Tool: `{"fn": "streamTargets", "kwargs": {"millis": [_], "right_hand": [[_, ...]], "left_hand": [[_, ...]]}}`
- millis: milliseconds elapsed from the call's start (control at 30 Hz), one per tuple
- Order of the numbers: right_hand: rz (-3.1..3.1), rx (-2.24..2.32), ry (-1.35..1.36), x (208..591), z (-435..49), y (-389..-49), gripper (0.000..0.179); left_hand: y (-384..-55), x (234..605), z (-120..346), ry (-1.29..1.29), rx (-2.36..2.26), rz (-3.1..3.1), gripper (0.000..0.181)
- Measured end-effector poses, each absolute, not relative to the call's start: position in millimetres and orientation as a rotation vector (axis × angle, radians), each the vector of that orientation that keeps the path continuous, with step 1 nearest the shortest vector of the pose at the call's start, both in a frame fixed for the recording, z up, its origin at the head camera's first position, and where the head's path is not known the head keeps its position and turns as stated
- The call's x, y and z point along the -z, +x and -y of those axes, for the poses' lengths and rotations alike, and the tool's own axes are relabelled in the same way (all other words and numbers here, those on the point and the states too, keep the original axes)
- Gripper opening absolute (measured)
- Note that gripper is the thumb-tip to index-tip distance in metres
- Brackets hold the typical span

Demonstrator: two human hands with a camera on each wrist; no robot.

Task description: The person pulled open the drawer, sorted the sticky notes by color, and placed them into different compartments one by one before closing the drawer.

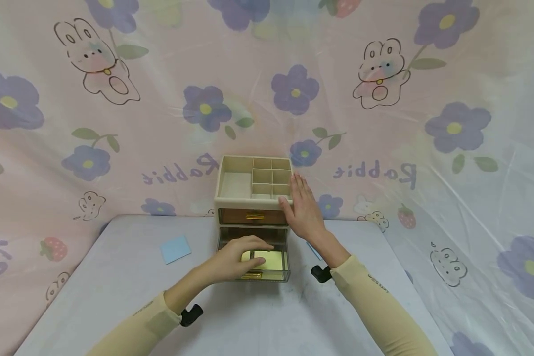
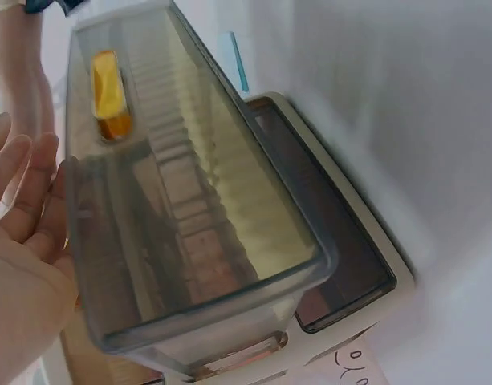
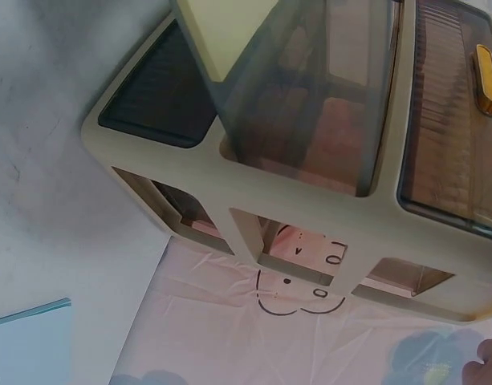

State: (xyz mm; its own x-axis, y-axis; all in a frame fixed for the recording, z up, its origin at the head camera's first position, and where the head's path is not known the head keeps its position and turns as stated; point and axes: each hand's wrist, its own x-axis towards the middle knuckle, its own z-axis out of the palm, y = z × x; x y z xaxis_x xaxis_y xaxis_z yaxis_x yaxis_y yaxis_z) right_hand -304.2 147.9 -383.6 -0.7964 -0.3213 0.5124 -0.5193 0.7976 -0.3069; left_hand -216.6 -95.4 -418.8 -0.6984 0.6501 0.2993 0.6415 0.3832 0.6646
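Observation:
A cream desktop organizer (image 1: 253, 203) with clear drawers stands upright at the back of the table. Its middle drawer (image 1: 281, 275) is pulled out, and yellow paper (image 1: 271, 259) lies inside. My left hand (image 1: 244, 254) is over this drawer, thumb and fingers apart; in the left wrist view its fingers (image 2: 38, 188) are beside the drawer's upper edge. Against the organizer's upper right side rests my right hand (image 1: 303, 210), fingers straight, the thumb at the top rim. Above the pulled-out drawer, the top drawer (image 3: 450, 120) with a gold handle is closed.
A light blue square (image 1: 175, 250) lies on the table left of the organizer. Another blue piece (image 3: 30, 345) lies to its right, partly hidden by my right arm in the head view. Behind the table hangs a patterned curtain (image 1: 249, 128).

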Motion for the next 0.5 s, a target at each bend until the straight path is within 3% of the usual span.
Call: {"fn": "streamTargets", "kwargs": {"millis": [200,500], "right_hand": [[2.542,-0.616,0.62,384.7,-146.0,-305.9,0.074],[2.541,-0.613,0.609,387.2,-143.5,-308.9,0.079]], "left_hand": [[-199.5,423.3,102.7,1.361,-1.121,-2.72,0.037],[-190.3,448.2,105.2,1.902,-0.447,-3.179,0.037]]}}
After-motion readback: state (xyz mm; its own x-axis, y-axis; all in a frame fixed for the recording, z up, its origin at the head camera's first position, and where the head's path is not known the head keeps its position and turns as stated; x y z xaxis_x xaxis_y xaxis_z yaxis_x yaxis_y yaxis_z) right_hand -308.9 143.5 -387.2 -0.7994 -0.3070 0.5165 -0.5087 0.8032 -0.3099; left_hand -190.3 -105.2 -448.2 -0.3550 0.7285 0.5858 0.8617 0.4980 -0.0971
